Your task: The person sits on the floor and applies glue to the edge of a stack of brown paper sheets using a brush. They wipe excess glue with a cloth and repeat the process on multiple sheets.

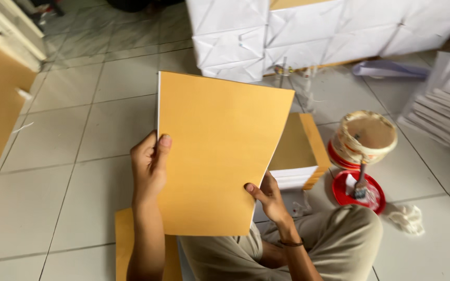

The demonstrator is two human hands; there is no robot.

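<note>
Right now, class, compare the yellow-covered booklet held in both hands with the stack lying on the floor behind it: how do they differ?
The held booklet is thin and raised, gripped by the left hand and right hand; the floor stack is thick, lies flat and is untouched. The booklet shows its full cover; the stack is partly hidden. Both have yellow covers and white page edges.

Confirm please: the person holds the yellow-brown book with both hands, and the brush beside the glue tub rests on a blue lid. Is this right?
Not quite. The head view shows the brush resting on a red lid, not a blue one. The rest holds: left hand and right hand hold the yellow-brown book beside the glue tub.
</note>
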